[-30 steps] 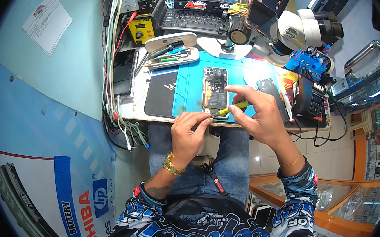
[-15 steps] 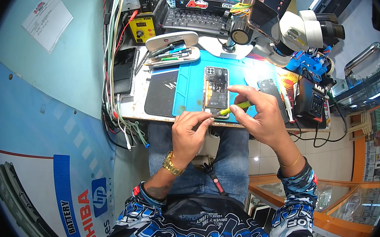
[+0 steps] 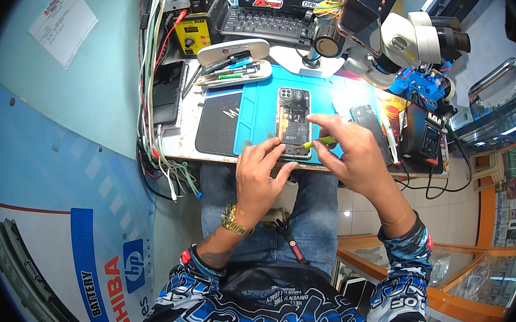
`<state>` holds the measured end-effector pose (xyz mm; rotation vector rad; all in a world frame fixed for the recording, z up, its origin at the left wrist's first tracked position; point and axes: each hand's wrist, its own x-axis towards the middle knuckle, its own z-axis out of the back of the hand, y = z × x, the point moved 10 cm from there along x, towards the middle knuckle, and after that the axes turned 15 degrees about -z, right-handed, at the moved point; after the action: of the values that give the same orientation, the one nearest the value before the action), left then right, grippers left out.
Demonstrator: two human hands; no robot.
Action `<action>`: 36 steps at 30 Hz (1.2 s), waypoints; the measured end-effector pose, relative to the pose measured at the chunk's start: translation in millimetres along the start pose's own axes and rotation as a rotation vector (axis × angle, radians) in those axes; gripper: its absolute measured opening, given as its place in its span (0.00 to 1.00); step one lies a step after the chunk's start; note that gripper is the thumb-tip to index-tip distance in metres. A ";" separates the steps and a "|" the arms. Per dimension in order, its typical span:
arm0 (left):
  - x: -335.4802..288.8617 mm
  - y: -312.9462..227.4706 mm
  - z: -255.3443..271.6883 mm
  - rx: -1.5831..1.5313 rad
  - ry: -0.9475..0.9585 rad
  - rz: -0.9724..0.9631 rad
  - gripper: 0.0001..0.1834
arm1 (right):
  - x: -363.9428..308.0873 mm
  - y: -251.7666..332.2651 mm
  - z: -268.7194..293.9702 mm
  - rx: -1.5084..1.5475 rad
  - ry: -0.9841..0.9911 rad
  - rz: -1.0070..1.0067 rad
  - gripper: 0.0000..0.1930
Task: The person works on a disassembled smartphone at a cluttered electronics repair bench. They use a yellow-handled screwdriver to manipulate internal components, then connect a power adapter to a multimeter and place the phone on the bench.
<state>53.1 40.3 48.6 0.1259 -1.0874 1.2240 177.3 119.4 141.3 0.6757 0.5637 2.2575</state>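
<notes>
An opened smartphone [image 3: 298, 128] lies on a blue repair mat [image 3: 258, 113], its back cover off and its battery and inner parts exposed. My right hand [image 3: 354, 152] pinches a slim screwdriver [image 3: 323, 141] with a yellow-green handle. Its tip points left over the lower end of the phone; whether it touches cannot be made out. At the phone's lower left edge rest the fingertips of my left hand [image 3: 260, 172]. That hand's fingers are stretched out, with the thumb apart and nothing visible between them.
A white case of pens and tools [image 3: 236, 76] sits behind on the left, near a black phone [image 3: 169, 94]. A microscope [image 3: 397, 41] overhangs the back right. Right of the mat are a dark phone panel [image 3: 368, 126] and a black device [image 3: 423, 135]. Cables [image 3: 151, 78] hang at left.
My left hand has opened from a pinch near the screwdriver's tip and moved to the phone's lower left edge. The screwdriver has shifted slightly up, still in my right hand.
</notes>
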 end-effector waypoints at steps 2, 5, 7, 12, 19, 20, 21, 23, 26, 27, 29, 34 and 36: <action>0.3 -0.7 0.1 0.005 0.000 -0.002 0.21 | -0.4 2.1 0.1 0.005 -0.019 0.028 0.22; -0.4 0.7 -0.4 -0.003 0.003 0.000 0.20 | 0.3 -2.0 -5.3 -0.019 0.039 -0.022 0.23; 0.3 0.5 -0.6 -0.009 0.011 0.001 0.20 | 0.5 -0.9 -6.4 0.000 0.012 0.018 0.22; -0.4 0.8 -0.1 -0.007 0.006 0.003 0.19 | 3.8 1.6 -7.8 -0.008 0.016 0.023 0.21; -4.6 -8.5 -0.9 0.034 0.020 -0.105 0.12 | 15.0 11.7 -18.2 -0.158 0.090 0.069 0.15; -5.8 -10.6 -0.6 0.062 0.024 -0.120 0.12 | 19.0 12.4 -23.6 -0.207 0.146 0.048 0.14; -6.4 -12.8 -1.0 0.088 0.023 -0.138 0.11 | 23.2 20.8 -20.7 -0.186 0.116 0.105 0.11; -6.4 -15.0 -2.2 0.120 0.026 -0.172 0.11 | 24.3 30.7 -12.9 -0.114 0.024 0.194 0.09; -8.0 -13.3 -4.1 0.110 0.025 -0.168 0.11 | 29.6 26.7 -22.4 -0.136 0.151 0.139 0.08; -8.1 -13.1 -4.4 0.105 0.029 -0.169 0.11 | 32.7 20.4 -30.6 -0.193 0.219 0.071 0.09; -7.6 -12.8 -5.0 0.096 0.036 -0.169 0.12 | 33.1 17.7 -33.1 -0.221 0.234 0.048 0.09; -7.8 -13.0 -4.2 0.088 0.043 -0.167 0.12 | 29.5 19.4 -26.2 -0.107 0.145 0.144 0.10; -7.8 -13.1 -4.0 0.086 0.045 -0.164 0.12 | 31.6 15.3 -29.6 -0.237 0.223 0.060 0.10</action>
<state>66.5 32.2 46.8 0.2469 -0.9666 1.1210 132.1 126.5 136.7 0.3292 0.3747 2.4235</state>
